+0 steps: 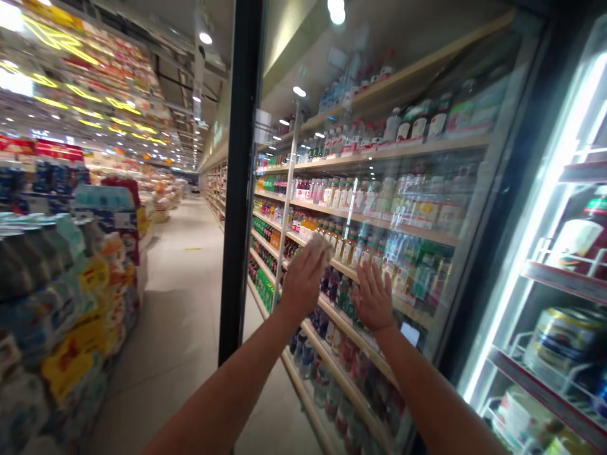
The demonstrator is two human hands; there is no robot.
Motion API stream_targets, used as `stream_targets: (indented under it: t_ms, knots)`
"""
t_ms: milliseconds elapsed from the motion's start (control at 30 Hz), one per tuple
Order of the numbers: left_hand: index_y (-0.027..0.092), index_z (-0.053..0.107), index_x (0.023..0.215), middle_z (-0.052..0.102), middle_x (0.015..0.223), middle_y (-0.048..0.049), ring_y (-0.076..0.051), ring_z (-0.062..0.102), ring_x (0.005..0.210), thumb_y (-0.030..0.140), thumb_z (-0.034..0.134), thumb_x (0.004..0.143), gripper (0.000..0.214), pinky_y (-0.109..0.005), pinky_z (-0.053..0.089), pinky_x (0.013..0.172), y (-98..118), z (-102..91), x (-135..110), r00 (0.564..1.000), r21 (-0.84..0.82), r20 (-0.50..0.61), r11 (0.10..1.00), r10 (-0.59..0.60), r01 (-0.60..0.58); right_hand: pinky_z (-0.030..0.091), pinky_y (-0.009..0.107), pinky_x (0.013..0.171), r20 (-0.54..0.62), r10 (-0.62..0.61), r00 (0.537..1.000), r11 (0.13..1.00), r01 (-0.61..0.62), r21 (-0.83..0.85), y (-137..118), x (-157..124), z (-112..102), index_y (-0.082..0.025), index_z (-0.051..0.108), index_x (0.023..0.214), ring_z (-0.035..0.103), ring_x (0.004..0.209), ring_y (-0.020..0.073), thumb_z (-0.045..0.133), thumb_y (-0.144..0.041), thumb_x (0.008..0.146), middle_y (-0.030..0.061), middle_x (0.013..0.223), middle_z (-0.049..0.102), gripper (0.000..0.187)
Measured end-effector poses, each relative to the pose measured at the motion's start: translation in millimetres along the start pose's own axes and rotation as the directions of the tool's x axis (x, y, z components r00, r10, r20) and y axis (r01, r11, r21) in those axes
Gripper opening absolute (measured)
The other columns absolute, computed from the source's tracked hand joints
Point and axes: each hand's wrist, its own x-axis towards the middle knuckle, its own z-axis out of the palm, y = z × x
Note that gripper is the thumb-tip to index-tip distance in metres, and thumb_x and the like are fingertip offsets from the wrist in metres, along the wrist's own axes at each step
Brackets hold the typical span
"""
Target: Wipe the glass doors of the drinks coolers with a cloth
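Note:
Both my hands are raised against the glass door (pixel 417 208) of a store cooler, which stands swung out into the aisle. My left hand (pixel 303 275) lies flat on the glass with its fingers together and stretched out, slightly smeared by motion. Beside it my right hand (pixel 374 297) is pressed flat on the same pane, fingers spread and pointing up. Neither hand holds anything. Through the glass I see shelves of bottled drinks (pixel 351 196). The door's black frame edge (pixel 239 189) stands just left of my left hand.
To the right the cooler's lit interior (pixel 569 265) shows wire racks with bottles and tubs. Stacked packs of bottled water and drinks (pixel 61 297) line the left side. A tiled aisle (pixel 184 284) runs between them into the distance.

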Motion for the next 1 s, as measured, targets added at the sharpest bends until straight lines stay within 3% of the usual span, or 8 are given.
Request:
stream_targets:
  t_ms: [133,300,367,533,600,800,900,1000]
  knots:
    - [0.017,0.054,0.144,0.051,0.153,-0.0039,-0.017,0.034,0.151,0.01,0.043,0.105,0.041,-0.032,0.035,0.125,13.1,-9.0,-34.8,0.963,-0.037,0.135,0.972,0.234,-0.231,0.013,0.047,0.129,-0.009,0.002,1.0,1.0,-0.002,0.017,0.7,-0.5,-1.0,-0.018,0.021,0.163,0.024,0.156,0.0212,0.047,-0.025,0.1,0.0112,0.152,0.052,0.068]
    - [0.016,0.043,0.153,0.045,0.157,-0.01,-0.024,0.022,0.155,0.003,0.038,0.103,0.052,-0.046,0.035,0.125,-36.7,-28.7,-15.8,0.992,0.088,0.065,0.991,-0.107,0.102,0.014,0.047,0.129,0.006,0.012,1.0,1.0,-0.012,0.024,0.6,-2.1,0.3,-0.019,0.021,0.163,0.029,0.154,0.0224,0.048,-0.025,0.1,0.0103,0.153,0.051,0.069]
    - [0.014,0.037,0.157,0.042,0.158,-0.013,-0.026,0.021,0.156,0.004,0.039,0.102,0.055,-0.05,0.035,0.125,-40.0,-30.3,-19.8,0.99,0.097,0.036,0.987,-0.135,0.131,0.015,0.047,0.129,0.005,0.019,1.0,1.0,-0.019,0.025,0.4,-2.6,0.9,-0.02,0.021,0.163,0.03,0.153,0.0225,0.048,-0.026,0.1,0.0097,0.153,0.051,0.069]
    - [0.015,0.038,0.157,0.053,0.151,-0.0081,-0.022,0.028,0.153,0.003,0.041,0.102,0.056,-0.04,0.03,0.128,-16.2,-28.1,-56.8,0.967,0.0,0.196,0.986,0.166,-0.169,0.013,0.046,0.129,0.011,0.019,1.0,0.999,-0.019,0.03,0.7,-2.4,1.5,-0.019,0.02,0.163,0.03,0.154,0.0214,0.047,-0.027,0.1,0.0089,0.153,0.05,0.069]
    - [0.019,0.036,0.158,0.054,0.15,-0.0053,-0.021,0.031,0.152,0.001,0.041,0.1,0.061,-0.038,0.031,0.127,-23.8,-29.5,-47.8,0.964,0.002,0.21,0.985,0.166,-0.17,0.014,0.046,0.129,0.009,0.016,1.0,0.999,-0.016,0.033,0.9,-2.1,1.8,-0.019,0.02,0.163,0.03,0.154,0.0214,0.046,-0.027,0.1,0.009,0.154,0.05,0.069]
    - [0.016,0.028,0.161,0.036,0.162,-0.0142,-0.03,0.018,0.156,0.006,0.041,0.099,0.065,-0.054,0.031,0.125,-57.4,-30.6,6.5,0.994,0.122,0.036,0.987,-0.105,0.1,0.013,0.047,0.129,0.017,0.025,1.0,0.999,-0.025,0.039,1.2,-2.2,2.6,-0.018,0.021,0.163,0.032,0.153,0.0224,0.047,-0.026,0.099,0.0096,0.154,0.049,0.069]
    - [0.014,0.031,0.16,0.042,0.159,-0.0127,-0.027,0.025,0.154,0.004,0.04,0.1,0.061,-0.047,0.033,0.126,-35.8,-27.3,-12.5,0.986,0.056,0.139,0.994,0.09,-0.099,0.014,0.047,0.129,0.02,0.026,0.999,0.999,-0.027,0.039,1.8,-2.3,2.1,-0.018,0.021,0.163,0.035,0.151,0.0232,0.048,-0.027,0.099,0.0104,0.153,0.05,0.07]
    - [0.018,0.043,0.154,0.048,0.155,-0.0061,-0.021,0.03,0.152,0.005,0.04,0.102,0.054,-0.038,0.03,0.127,-23.8,-27.6,-23.6,0.894,-0.048,0.298,0.94,0.335,-0.337,0.014,0.047,0.128,0.024,0.023,0.999,0.999,-0.024,0.036,2.5,-2.2,1.4,-0.019,0.021,0.163,0.036,0.151,0.0236,0.048,-0.028,0.099,0.0101,0.153,0.051,0.071]
